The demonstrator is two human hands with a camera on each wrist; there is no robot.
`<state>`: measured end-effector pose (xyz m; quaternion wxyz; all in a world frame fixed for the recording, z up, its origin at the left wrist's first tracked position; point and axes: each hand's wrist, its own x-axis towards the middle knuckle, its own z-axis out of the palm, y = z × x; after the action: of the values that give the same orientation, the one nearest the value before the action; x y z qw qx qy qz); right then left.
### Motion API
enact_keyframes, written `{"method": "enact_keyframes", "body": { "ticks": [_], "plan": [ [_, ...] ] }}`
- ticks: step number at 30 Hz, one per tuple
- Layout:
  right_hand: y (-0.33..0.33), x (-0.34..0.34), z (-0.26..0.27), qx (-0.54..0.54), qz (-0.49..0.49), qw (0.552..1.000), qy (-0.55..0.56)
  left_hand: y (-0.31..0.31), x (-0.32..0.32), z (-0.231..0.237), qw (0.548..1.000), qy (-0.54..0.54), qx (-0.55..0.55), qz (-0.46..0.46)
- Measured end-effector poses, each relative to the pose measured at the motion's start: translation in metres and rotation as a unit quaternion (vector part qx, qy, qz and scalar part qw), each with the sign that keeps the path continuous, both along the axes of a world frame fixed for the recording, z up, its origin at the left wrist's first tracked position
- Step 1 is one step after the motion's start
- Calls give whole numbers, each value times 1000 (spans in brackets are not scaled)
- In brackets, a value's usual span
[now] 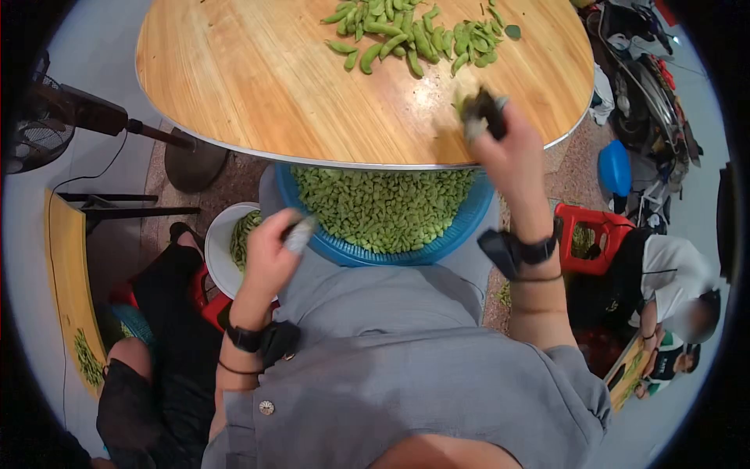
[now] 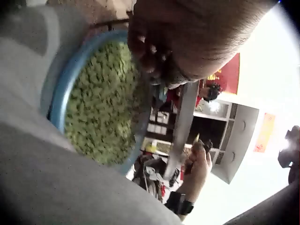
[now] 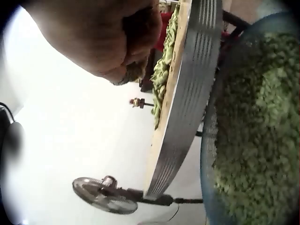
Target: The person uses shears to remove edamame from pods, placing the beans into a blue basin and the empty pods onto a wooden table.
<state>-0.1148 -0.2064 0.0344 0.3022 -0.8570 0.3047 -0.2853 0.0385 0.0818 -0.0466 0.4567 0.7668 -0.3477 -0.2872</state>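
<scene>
My right hand [image 1: 512, 148] is raised over the near right edge of the wooden table [image 1: 258, 86], fingers curled and blurred. They pinch a yellow-green edamame pod [image 1: 462, 102], partly hidden by dark and whitish finger coverings. In the left wrist view a pale tip shows above that hand. My left hand [image 1: 269, 254], fingers bent and a greyish-white covering on one fingertip, hovers by the left rim of the blue basin [image 1: 344, 254]. What lies within its fingers I cannot tell. Shelled green beans [image 1: 375, 207] fill the basin, which sits at my lap under the table edge.
A pile of edamame pods [image 1: 391, 31] lies at the table's far side, beside a small dark green disc [image 1: 512, 31]. Left of the basin stands a white bucket [image 1: 223, 242] holding pods. Around me are a fan [image 1: 86, 105], a red stool [image 1: 594, 219] and other seated people.
</scene>
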Motion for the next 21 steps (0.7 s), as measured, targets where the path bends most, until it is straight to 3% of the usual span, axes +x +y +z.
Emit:
{"method": "enact_keyframes", "body": {
  "ticks": [2,3,4,5,6,7,8,9,11,14,16,21],
  "plan": [
    [28,-17,2,122,122,985,26,-40,-22,25,968,236,-82,11],
    [40,-25,3,172,186,966,49,-54,-28,31,968,238,-81,10],
    [45,-31,4,172,183,967,50,-66,-31,35,958,272,-74,-48],
    [49,-36,4,185,246,945,110,-74,-34,36,944,304,-66,-106],
    [52,-41,3,197,308,915,170,-78,-37,35,944,305,-66,-108],
    [59,-45,-2,198,307,915,170,-81,-40,31,911,393,-67,-107],
    [68,-46,-13,279,226,929,88,-82,-43,27,869,479,-67,-103],
    [75,-45,-25,353,144,924,6,-80,-46,25,869,480,-67,-101],
    [78,-43,-44,348,147,925,-48,-75,-52,23,834,548,-62,-21],
    [78,-41,-50,312,179,933,-24,-64,-53,22,867,493,-19,-72],
    [78,-35,-37,258,203,942,63,-58,-52,24,864,498,-7,-82],
    [83,-37,-47,267,194,942,57,-52,-54,19,877,470,-32,-94]
  ]
}}
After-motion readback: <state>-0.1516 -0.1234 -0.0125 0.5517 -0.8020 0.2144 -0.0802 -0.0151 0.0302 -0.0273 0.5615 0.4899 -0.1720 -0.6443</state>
